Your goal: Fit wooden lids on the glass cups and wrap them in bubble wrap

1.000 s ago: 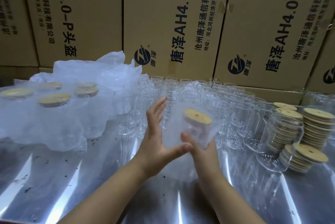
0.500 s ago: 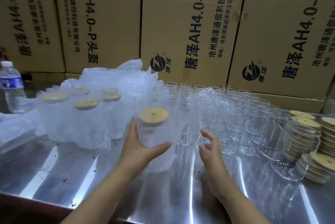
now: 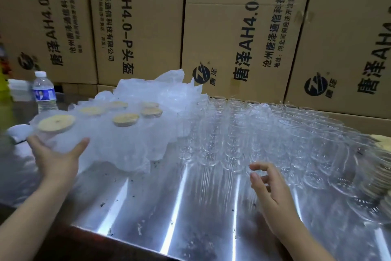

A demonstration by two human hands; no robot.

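Note:
My left hand (image 3: pixel 56 160) grips a bubble-wrapped glass cup (image 3: pixel 57 131) with a round wooden lid, held at the far left beside a group of several other wrapped, lidded cups (image 3: pixel 127 125). Loose bubble wrap (image 3: pixel 160 89) is piled behind them. Many bare glass cups (image 3: pixel 254 131) stand in rows across the middle and right of the metal table (image 3: pixel 169 207). My right hand (image 3: pixel 268 188) hovers over the table just in front of the bare cups, fingers loosely curled, holding nothing. Stacks of wooden lids (image 3: pixel 384 167) show at the right edge, blurred.
Tall cardboard boxes (image 3: pixel 232 28) wall off the back. A water bottle (image 3: pixel 43 93) stands at the far left behind the wrapped cups. The table's front edge (image 3: pixel 131 246) runs diagonally below my arms, with dark specks on the shiny surface.
My left hand carried the wrapped cup from the table's middle to the far left beside the other wrapped cups. My right hand let go of it and stays near the bare cups.

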